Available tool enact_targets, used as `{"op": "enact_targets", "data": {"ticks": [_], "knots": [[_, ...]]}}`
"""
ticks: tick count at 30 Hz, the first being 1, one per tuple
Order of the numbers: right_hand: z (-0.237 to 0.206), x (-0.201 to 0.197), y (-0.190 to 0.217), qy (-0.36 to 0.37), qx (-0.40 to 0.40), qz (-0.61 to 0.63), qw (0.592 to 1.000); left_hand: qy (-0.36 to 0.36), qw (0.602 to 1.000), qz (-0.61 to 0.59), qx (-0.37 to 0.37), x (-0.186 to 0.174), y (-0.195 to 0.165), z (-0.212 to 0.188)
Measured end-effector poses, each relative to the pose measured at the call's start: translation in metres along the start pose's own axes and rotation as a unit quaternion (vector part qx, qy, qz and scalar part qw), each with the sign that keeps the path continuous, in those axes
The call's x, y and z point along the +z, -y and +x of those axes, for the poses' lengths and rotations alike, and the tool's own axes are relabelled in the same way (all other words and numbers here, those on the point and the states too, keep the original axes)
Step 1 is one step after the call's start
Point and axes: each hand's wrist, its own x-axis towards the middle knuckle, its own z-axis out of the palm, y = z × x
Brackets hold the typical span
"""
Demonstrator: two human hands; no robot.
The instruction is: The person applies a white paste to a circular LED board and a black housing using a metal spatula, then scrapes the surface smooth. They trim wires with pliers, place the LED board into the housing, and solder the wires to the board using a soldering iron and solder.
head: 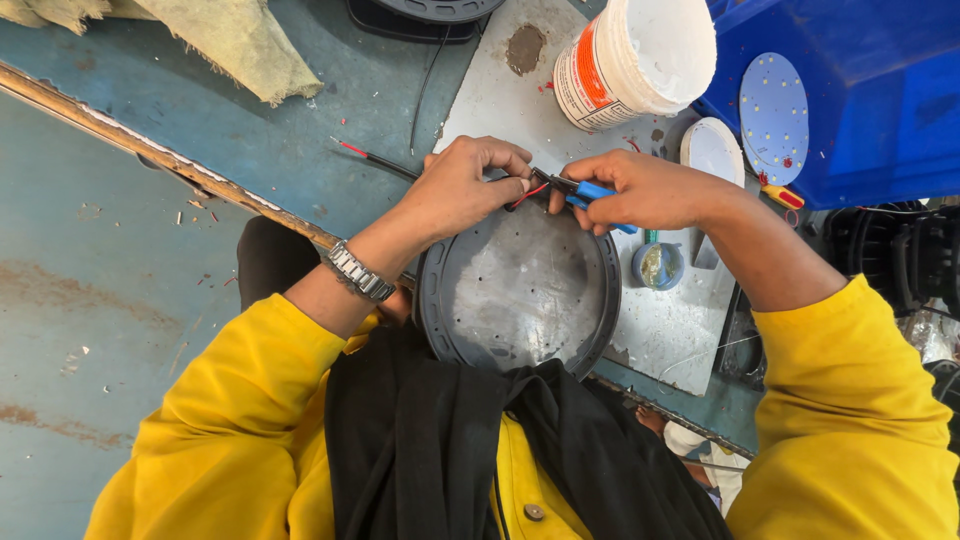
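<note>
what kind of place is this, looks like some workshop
Probably a small workshop assembling or repairing light fittings. The left hand pinches red and black wires while the right hand works blue-handled pliers over a round grey metal housing; a round LED board lies nearby.
</note>
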Motion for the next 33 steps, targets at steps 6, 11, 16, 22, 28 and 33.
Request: {"op": "enact_targets", "data": {"ticks": [6, 11, 16, 22, 28, 33], "knots": [[0.001, 0.0, -0.002, 0.0, -0.007, 0.005, 1.0, 0.001, 1.0, 0.001, 0.004, 0.0, 0.0, -0.001], [0.002, -0.001, -0.004, 0.011, -0.02, 0.016, 1.0, 0.002, 1.0, 0.0, 0.013, 0.0, 0.0, -0.001], [0.003, -0.003, -0.004, 0.012, -0.019, 0.017, 1.0, 0.001, 1.0, 0.008, 0.013, -0.001, 0.0, 0.0], [0.004, -0.003, -0.003, 0.016, -0.012, 0.021, 1.0, 0.001, 1.0, -0.003, 0.013, -0.001, 0.001, -0.001], [0.005, -0.003, -0.006, 0.008, -0.013, 0.006, 1.0, 0.001, 1.0, 0.0, 0.007, -0.001, 0.002, -0.001], [0.008, 0.002, -0.019, -0.029, -0.012, -0.003, 1.0, -0.003, 1.0, 0.0, 0.013, 0.001, 0.0, -0.002]]}}
